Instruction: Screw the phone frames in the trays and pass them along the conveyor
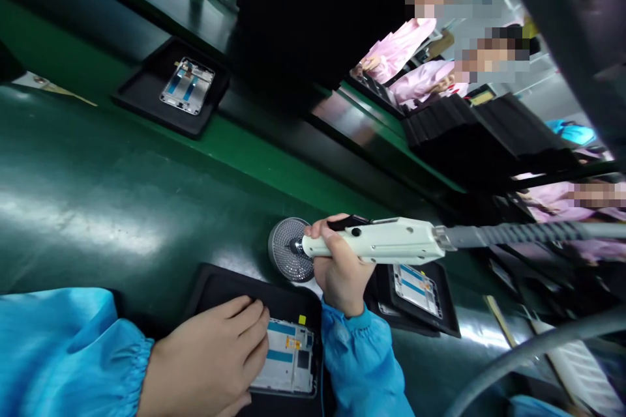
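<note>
My right hand is wrapped round a pale electric screwdriver, held level, its tip over a round grey dish with a perforated top. A corrugated cable runs from its rear to the right. My left hand lies over the left part of a phone frame in a black tray. Its fingers are stretched out side by side, and its thumb is mostly hidden. The frame shows blue strips, an orange flex piece and a yellow tab.
Right of my wrist, another phone frame sits in stacked black trays. One more frame lies in a tray at the upper left. Black stacks and people in pink are beyond. A grey hose curves at lower right.
</note>
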The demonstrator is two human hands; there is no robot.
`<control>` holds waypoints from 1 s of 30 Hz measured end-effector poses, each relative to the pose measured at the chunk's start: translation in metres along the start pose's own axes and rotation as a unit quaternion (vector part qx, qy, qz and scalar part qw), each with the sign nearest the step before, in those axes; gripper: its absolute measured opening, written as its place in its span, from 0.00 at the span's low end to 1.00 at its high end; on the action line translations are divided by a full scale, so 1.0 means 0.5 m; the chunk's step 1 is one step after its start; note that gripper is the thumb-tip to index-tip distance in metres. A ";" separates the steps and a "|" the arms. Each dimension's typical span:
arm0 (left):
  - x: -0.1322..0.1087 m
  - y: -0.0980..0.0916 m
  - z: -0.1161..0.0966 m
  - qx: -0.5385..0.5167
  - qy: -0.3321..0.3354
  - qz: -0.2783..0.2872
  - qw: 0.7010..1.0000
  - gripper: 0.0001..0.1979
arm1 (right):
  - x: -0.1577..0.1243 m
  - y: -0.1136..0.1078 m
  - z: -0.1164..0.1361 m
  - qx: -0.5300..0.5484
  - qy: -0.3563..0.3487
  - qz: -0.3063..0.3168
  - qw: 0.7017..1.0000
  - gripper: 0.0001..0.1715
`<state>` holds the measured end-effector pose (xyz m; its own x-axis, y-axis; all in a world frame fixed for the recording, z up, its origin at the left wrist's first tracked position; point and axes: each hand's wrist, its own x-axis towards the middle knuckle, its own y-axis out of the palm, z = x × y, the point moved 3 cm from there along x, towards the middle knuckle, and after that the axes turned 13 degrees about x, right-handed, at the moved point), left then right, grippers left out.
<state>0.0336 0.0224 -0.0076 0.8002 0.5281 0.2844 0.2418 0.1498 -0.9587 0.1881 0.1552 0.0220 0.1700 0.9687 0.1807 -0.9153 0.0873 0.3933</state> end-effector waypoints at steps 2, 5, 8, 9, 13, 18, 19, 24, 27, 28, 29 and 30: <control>0.000 0.001 0.000 0.001 -0.001 -0.003 1.000 0.27 | -0.001 0.000 0.000 -0.002 0.000 0.000 1.000 0.10; 0.000 0.000 -0.002 0.002 -0.001 -0.007 1.000 0.27 | -0.003 0.000 -0.001 -0.006 -0.003 -0.001 1.000 0.11; -0.002 0.000 -0.003 0.001 -0.003 -0.009 1.000 0.27 | -0.004 -0.001 -0.005 -0.009 -0.004 0.000 1.000 0.10; -0.003 0.000 -0.003 0.001 -0.004 -0.009 1.000 0.27 | -0.004 -0.001 -0.006 -0.009 -0.005 0.001 1.000 0.10; -0.004 0.002 -0.004 0.005 -0.003 -0.010 1.000 0.27 | 0.000 -0.001 -0.001 -0.005 -0.006 0.003 1.000 0.12; -0.001 0.000 0.000 0.002 -0.002 -0.008 1.000 0.28 | -0.015 0.002 0.073 -0.004 -0.032 0.004 0.999 0.14; -0.001 -0.001 0.001 -0.001 -0.003 -0.006 1.000 0.28 | -0.025 0.000 0.093 -0.010 -0.047 0.000 0.999 0.13; 0.002 -0.005 0.005 -0.014 -0.006 0.001 1.000 0.27 | -0.112 -0.021 0.140 -0.033 -0.026 0.028 0.999 0.13; 0.003 -0.005 0.005 -0.017 -0.003 0.001 1.000 0.28 | -0.165 -0.030 0.128 -0.036 0.010 0.053 0.998 0.14; 0.004 -0.005 0.005 -0.017 -0.002 -0.001 1.000 0.28 | -0.177 -0.030 0.123 -0.036 0.012 0.056 0.998 0.14; 0.004 -0.005 0.005 -0.017 0.000 -0.001 1.000 0.28 | -0.186 -0.029 0.119 -0.037 0.010 0.057 0.998 0.14; 0.004 -0.004 0.004 -0.017 0.000 -0.001 1.000 0.28 | -0.192 -0.027 0.116 -0.040 0.006 0.057 0.998 0.14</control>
<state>0.0333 0.0249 -0.0049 0.8001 0.5275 0.2857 0.2618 0.1216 -0.9574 0.2052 0.0476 0.0514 0.0582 0.9762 0.2087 -0.9545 -0.0069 0.2983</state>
